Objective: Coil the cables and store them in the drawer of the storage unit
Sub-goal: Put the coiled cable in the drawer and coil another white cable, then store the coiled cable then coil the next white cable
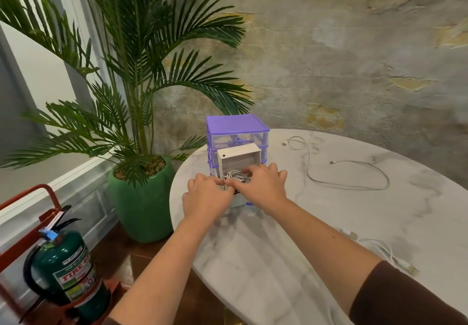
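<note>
Two bare forearms reach up from the bottom of the frame and meet at the middle, where both hands work at the pulled-out drawer point(239, 158) of the purple storage unit point(237, 132). That unit stands near the far left edge of the marble table point(329, 223), just above centre of the frame, and its drawer sticks out toward the person, so the open top faces the hands. A coiled cable point(236, 175), pale and bundled, lies in the front of the drawer. The right hand point(260, 185) is laid over the coil with its fingers curled down onto it, apparently pressing the loops in so they stay below the drawer's rim. The left hand point(205, 195) sits at the drawer's front left corner, touching the right hand; its fingers are bent toward the coil, but whether they pinch the cable or the drawer's edge is hidden, so I cannot tell. It probably steadies the drawer against the push.

Right of centre, a loose grey cable point(347, 185) sprawls in a wide loop on the table, well apart from the hands. Another white cable point(385, 251) lies at the lower right, beside the right forearm. Both seem left for later coiling. A potted palm point(141, 122) stands at the left, and a green fire extinguisher point(68, 274) at the lower left.
</note>
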### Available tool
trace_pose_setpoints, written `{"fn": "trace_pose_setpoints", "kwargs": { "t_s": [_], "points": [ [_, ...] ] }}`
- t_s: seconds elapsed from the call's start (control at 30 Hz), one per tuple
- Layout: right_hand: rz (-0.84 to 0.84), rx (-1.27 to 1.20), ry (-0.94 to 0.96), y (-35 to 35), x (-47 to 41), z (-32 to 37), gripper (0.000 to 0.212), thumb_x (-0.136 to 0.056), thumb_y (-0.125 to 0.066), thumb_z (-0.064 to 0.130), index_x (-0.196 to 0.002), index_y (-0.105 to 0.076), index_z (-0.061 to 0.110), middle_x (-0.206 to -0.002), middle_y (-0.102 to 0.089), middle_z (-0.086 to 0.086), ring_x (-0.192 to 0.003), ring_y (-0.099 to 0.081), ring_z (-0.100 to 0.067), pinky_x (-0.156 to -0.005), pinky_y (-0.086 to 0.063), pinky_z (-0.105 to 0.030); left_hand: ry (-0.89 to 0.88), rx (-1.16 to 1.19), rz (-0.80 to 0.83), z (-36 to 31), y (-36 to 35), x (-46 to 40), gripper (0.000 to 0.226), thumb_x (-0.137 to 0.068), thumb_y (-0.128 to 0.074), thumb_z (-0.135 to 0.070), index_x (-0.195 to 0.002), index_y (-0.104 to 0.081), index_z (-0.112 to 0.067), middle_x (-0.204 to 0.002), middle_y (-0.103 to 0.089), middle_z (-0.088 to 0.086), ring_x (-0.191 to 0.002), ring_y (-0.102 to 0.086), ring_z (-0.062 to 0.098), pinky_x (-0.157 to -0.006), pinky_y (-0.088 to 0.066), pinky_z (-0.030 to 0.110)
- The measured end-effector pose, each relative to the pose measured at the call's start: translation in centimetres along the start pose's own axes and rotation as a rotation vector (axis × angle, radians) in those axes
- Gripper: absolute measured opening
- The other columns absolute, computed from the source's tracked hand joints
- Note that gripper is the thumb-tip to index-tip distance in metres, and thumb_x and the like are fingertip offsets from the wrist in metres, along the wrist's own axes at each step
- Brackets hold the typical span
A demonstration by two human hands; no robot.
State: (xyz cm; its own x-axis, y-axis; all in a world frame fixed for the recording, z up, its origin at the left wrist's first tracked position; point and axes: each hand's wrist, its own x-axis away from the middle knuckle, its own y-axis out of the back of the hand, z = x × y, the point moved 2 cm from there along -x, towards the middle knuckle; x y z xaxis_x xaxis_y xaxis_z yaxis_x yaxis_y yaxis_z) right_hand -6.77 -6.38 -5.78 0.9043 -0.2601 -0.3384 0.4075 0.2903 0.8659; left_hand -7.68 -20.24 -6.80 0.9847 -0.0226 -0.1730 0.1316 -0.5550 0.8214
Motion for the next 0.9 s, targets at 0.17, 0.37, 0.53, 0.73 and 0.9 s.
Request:
{"fn": "trace_pose_setpoints", "kwargs": {
  "t_s": [0.17, 0.37, 0.53, 0.73, 0.9],
  "points": [
    [0.022, -0.048, -0.009, -0.1, -0.3, 0.1, 0.064, -0.071, -0.057, 0.076, -0.119, -0.062, 0.033, -0.115, -0.064, 0.007, -0.115, -0.040, -0.018, -0.091, -0.029, -0.036, 0.012, 0.024, 0.020, 0.1, 0.0, 0.0, 0.041, -0.088, -0.050, -0.053, -0.122, -0.061, -0.033, -0.129, -0.046, -0.001, -0.124, -0.037, 0.022, -0.098, -0.041, 0.044],
    [0.054, -0.022, 0.027, 0.5, -0.6, 0.3, 0.055, -0.075, -0.059, 0.064, -0.121, -0.063, 0.035, -0.116, -0.060, 0.005, -0.115, -0.039, -0.020, -0.089, -0.026, -0.035, 0.030, 0.024, 0.027, 0.0, 0.1, -0.1, 0.041, -0.086, -0.053, -0.052, -0.121, -0.062, -0.032, -0.128, -0.046, -0.001, -0.123, -0.038, 0.022, -0.098, -0.041, 0.044],
    [0.044, 0.003, 0.072, 0.8, -0.7, 0.3, 0.054, -0.074, -0.059, 0.063, -0.120, -0.064, 0.035, -0.113, -0.061, 0.006, -0.113, -0.041, -0.019, -0.091, -0.029, -0.036, 0.020, 0.009, 0.009, 0.2, 0.3, -0.4, 0.040, -0.085, -0.054, -0.051, -0.119, -0.064, -0.033, -0.127, -0.046, -0.002, -0.123, -0.038, 0.021, -0.096, -0.042, 0.043],
    [0.041, 0.038, 0.088, 0.6, -0.2, 0.1, 0.043, -0.078, -0.060, 0.066, -0.111, -0.067, 0.039, -0.111, -0.059, 0.008, -0.115, -0.041, -0.018, -0.090, -0.029, -0.036, 0.023, 0.005, 0.002, 0.4, 0.3, -0.5, 0.039, -0.085, -0.055, -0.054, -0.119, -0.064, -0.035, -0.126, -0.048, -0.002, -0.121, -0.039, 0.021, -0.095, -0.043, 0.043],
    [0.054, -0.089, 0.022, 0.9, 0.0, -0.5, 0.050, -0.075, -0.068, 0.064, -0.115, -0.064, 0.034, -0.111, -0.061, 0.005, -0.115, -0.040, -0.018, -0.093, -0.030, -0.033, 0.001, 0.036, -0.029, 0.5, 0.3, -0.3, 0.040, -0.085, -0.057, -0.052, -0.122, -0.059, -0.038, -0.126, -0.049, -0.002, -0.119, -0.041, 0.021, -0.093, -0.044, 0.043]
  ]
}}
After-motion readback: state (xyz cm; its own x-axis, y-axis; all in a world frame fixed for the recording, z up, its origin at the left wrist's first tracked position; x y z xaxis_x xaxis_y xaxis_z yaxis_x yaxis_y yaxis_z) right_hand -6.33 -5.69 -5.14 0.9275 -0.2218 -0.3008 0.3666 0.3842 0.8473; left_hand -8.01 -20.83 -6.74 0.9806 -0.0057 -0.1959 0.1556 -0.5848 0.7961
